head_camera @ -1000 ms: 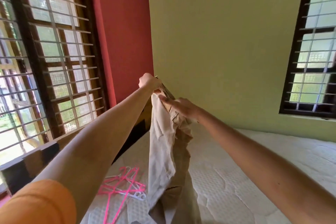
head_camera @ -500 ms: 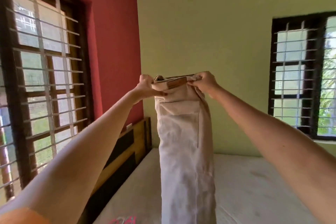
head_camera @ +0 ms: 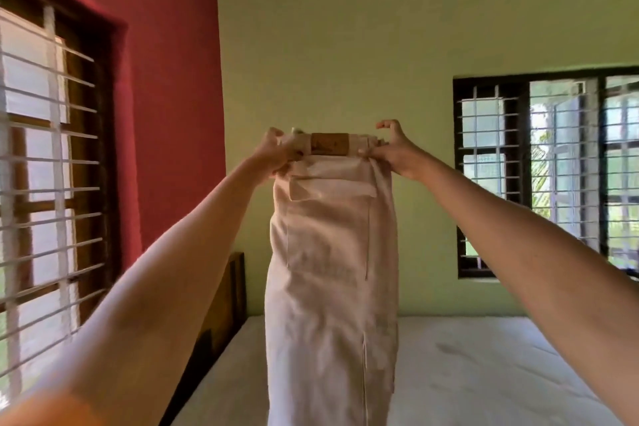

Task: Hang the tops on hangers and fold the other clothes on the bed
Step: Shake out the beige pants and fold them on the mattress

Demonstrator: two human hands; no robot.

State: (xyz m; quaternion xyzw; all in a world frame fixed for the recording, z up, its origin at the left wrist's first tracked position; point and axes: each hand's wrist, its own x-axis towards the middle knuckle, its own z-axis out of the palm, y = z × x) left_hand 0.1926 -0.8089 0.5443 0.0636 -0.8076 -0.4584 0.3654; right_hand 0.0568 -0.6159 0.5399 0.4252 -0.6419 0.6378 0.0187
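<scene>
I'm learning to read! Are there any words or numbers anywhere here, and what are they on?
No words or numbers can be read here.
Brown patch on the trousers' waistband: it may carry printing, but it is too blurred to read.
Left hand and right hand grip the waistband beside it; they cover no lettering that shows.
Walls, windows, bed: no writing.

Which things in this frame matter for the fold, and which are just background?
In the job:
- beige trousers, held up by the waistband
- left hand and right hand, each gripping a waistband end
- bed, the mattress below

Background:
- barred windows
- wooden headboard
- red wall and green wall
</scene>
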